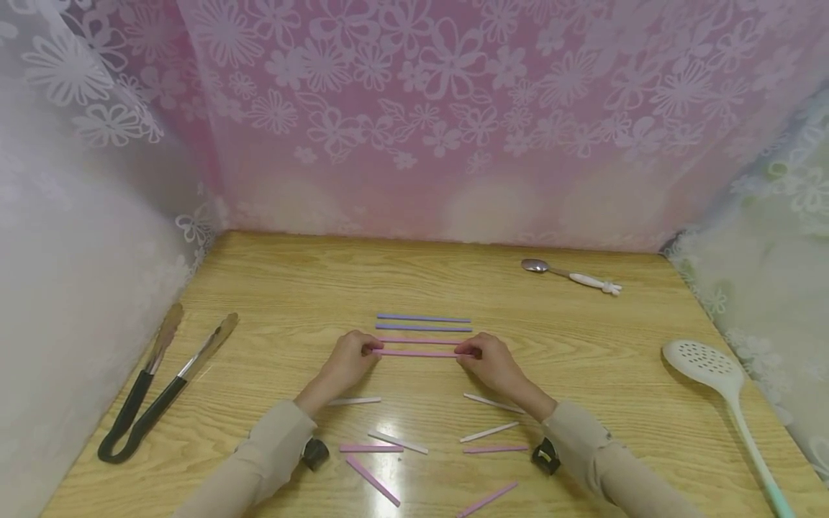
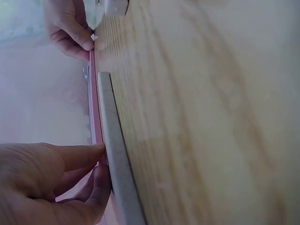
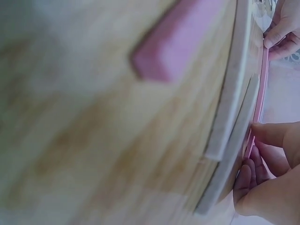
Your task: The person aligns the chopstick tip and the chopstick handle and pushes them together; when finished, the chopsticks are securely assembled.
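Note:
Both hands are at a long pink chopstick point(image 1: 424, 353) in the middle of the table. My left hand point(image 1: 352, 357) pinches its left end between thumb and fingers, and my right hand point(image 1: 488, 357) pinches the right end. Parallel just behind it lies a second pink chopstick point(image 1: 424, 340). Beyond that are two blue chopsticks, the nearer one point(image 1: 424, 328) and the farther one point(image 1: 424, 318). In the left wrist view a white stick point(image 2: 115, 136) lies close beside the left fingertips. White sticks also show near the right hand point(image 3: 276, 164) in the right wrist view.
Shorter pink sticks point(image 1: 372, 480) and white sticks point(image 1: 398, 442) lie scattered between and around the forearms. Black-handled tongs point(image 1: 158, 399) rest at the left, a spoon point(image 1: 570, 277) at the back right, a slotted spatula point(image 1: 712, 370) at the right. Floral curtains point(image 1: 440, 144) border the table.

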Available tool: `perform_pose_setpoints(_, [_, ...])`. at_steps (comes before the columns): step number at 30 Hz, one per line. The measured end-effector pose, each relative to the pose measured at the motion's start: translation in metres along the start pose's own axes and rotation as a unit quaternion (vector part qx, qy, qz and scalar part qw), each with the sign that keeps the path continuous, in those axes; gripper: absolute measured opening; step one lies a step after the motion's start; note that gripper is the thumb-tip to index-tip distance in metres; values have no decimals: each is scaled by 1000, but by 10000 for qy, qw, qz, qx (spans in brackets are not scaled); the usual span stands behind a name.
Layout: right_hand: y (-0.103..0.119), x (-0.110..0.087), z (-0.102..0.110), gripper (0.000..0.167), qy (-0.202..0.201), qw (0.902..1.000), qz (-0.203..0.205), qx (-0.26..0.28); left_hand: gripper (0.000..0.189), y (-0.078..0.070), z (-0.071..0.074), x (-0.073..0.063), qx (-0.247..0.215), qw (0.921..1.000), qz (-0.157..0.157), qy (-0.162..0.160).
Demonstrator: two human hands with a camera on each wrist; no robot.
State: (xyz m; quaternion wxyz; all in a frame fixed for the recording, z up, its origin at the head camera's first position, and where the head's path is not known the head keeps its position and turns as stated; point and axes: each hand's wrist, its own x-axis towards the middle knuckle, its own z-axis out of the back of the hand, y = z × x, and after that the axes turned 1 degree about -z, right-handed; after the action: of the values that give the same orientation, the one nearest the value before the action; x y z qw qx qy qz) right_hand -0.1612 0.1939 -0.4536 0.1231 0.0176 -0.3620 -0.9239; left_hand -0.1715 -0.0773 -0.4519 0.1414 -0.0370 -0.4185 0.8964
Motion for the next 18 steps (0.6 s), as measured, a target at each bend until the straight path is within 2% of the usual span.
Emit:
perform_pose_setpoints(6, [1, -1, 3, 10, 14, 9995, -242, 192, 16, 2, 4, -5, -117, 9999, 0, -92])
perform_pose_setpoints(12, [4, -6, 18, 17, 25, 9975, -582, 392, 18, 1, 14, -14, -140, 9998, 80, -132])
perform_pose_setpoints(15, [6, -9, 26, 19, 62, 9965, -705, 434, 17, 0, 19, -19, -172, 9998, 124, -11])
perform_pose_setpoints(18, [6, -16, 31, 19, 165, 9953, -807, 506, 16, 1, 23, -26, -243, 9994, 66, 243])
